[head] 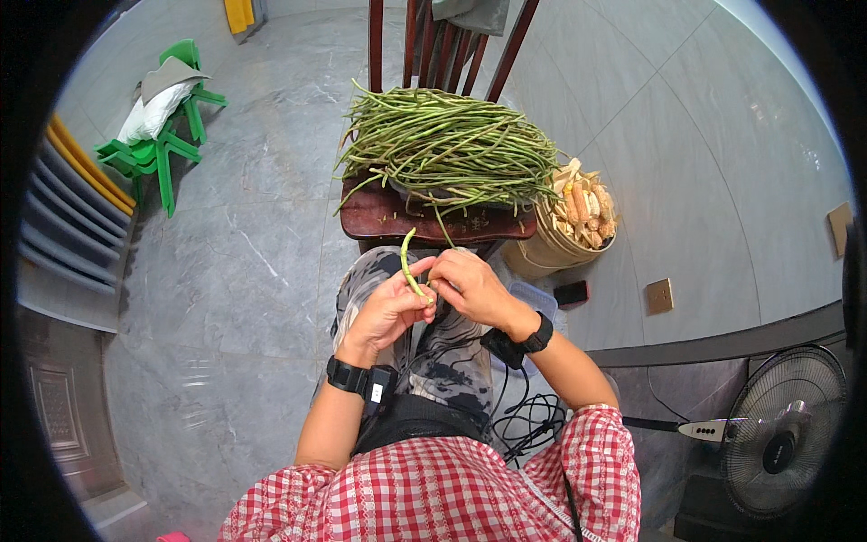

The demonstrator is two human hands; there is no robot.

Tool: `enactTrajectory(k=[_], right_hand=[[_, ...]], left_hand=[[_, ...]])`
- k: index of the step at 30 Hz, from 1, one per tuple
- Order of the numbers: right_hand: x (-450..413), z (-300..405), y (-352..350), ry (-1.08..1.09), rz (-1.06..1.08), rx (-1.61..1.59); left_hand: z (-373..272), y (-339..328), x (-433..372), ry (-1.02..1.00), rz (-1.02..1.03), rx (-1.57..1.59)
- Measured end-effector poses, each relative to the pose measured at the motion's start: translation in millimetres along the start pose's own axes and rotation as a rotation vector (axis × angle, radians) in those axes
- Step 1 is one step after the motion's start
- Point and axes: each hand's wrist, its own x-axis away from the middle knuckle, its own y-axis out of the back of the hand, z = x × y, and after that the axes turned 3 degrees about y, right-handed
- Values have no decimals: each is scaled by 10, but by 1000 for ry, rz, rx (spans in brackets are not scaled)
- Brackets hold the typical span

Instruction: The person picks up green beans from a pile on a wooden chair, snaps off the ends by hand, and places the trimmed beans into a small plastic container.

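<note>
My left hand (387,313) holds a short length of green yardlong bean (405,261) between thumb and fingers, its free end pointing up and away from me. Close beside it, my right hand (474,288) has its fingertips pinched together near the left fingers. A thin long bean (443,227) runs from behind the right hand up toward the chair seat; its lower end is hidden by that hand. Beyond both hands, a large heap of yardlong beans (447,146) covers most of a dark red wooden chair seat (406,220).
A bucket (542,251) of corn cobs and husks (586,206) stands right of the chair. Nearby on the floor are a phone (572,293) and a translucent plastic basket (538,296). Black cables (532,427) coil by my right side, near a fan (782,433). Green plastic chairs (166,162) stand left.
</note>
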Motion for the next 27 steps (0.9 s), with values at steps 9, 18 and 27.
enactTrajectory(k=[9,18,27], right_hand=[[186,-967,176,-476,-234,82],[358,-1787,17,-656,-158,319],[256,-1890,-28,-747,-141,400]], left_hand=[[-43,73,6,-4,28,10],[-19,130,-41,3,-2,14],[-44,161,-70,-7,-32,28]])
